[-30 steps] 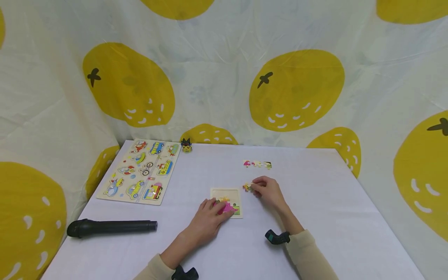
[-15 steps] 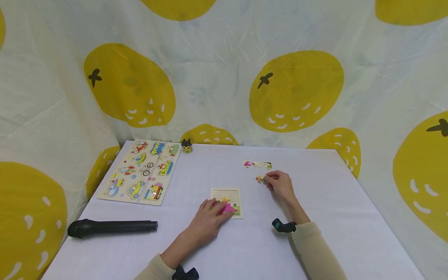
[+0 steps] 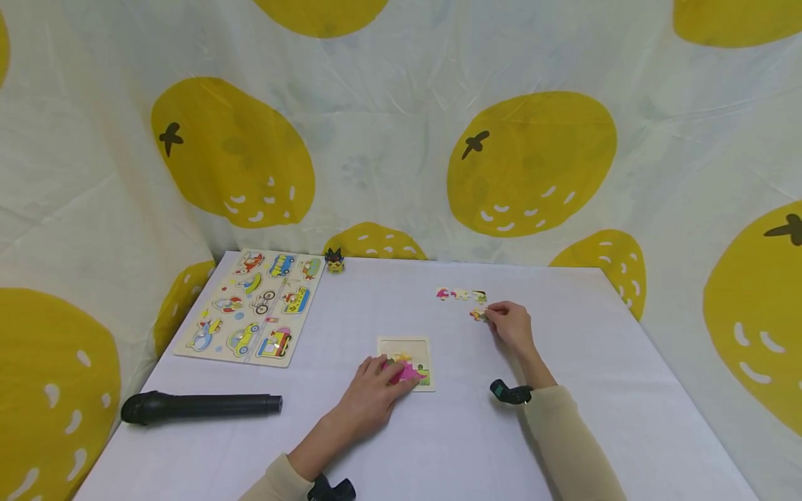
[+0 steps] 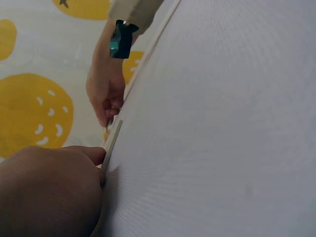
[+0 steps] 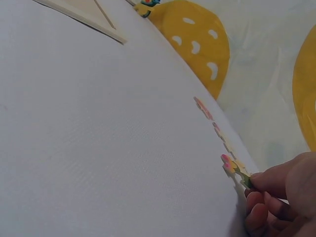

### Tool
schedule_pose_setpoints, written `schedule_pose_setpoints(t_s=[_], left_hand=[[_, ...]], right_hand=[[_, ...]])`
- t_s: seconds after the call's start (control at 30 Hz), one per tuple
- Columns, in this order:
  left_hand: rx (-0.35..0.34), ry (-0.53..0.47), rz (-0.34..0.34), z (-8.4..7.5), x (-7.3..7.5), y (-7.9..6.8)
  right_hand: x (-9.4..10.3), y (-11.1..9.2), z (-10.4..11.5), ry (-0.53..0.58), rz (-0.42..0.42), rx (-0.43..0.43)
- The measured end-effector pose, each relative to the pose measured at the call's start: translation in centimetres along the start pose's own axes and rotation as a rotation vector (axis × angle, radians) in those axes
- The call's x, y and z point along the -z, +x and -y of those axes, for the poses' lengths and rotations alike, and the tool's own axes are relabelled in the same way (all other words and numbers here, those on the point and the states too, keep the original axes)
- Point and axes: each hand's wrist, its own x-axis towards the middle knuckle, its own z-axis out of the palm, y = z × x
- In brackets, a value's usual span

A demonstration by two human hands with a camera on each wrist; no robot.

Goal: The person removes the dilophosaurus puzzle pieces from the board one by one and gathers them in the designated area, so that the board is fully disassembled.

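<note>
A small puzzle piece [image 5: 236, 169] is pinched by the right hand [image 3: 512, 327], just beside a row of loose pieces [image 3: 461, 294] on the white table [image 3: 626, 390]. The wooden puzzle frame [image 3: 404, 346] is touched by the left hand [image 3: 371, 391], its relaxed fingers laid across pink pieces [image 3: 410, 373] inside.

Puzzle tray [image 3: 404, 346] part filled, one loose piece [image 3: 477, 315] pinched

Tray: square, pale wood, flat; far portion bare. Inlaid pieces [image 3: 411, 374], pink, yellow and green, occupy the near portion, partly hidden under the left hand [image 3: 371, 391]. Loose piece: pink, yellow and green, held at one edge by the right hand [image 3: 512, 327], beyond the tray to its right. Row of pieces [image 3: 462, 295]: farther beyond the tray, also rightward.
</note>
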Motion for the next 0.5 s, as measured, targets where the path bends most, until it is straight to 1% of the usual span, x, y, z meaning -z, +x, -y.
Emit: schedule_pose_setpoints(t_s=[0.33, 0.5], left_hand=[[0.001, -0.008, -0.006, -0.02, 0.05, -0.01], [-0.003, -0.008, -0.016, -0.01, -0.02, -0.04]], right_hand=[[-0.21, 0.75, -0.39, -0.051, -0.052, 0.028], [-0.30, 0.54, -0.38, -0.072, -0.034, 0.008]])
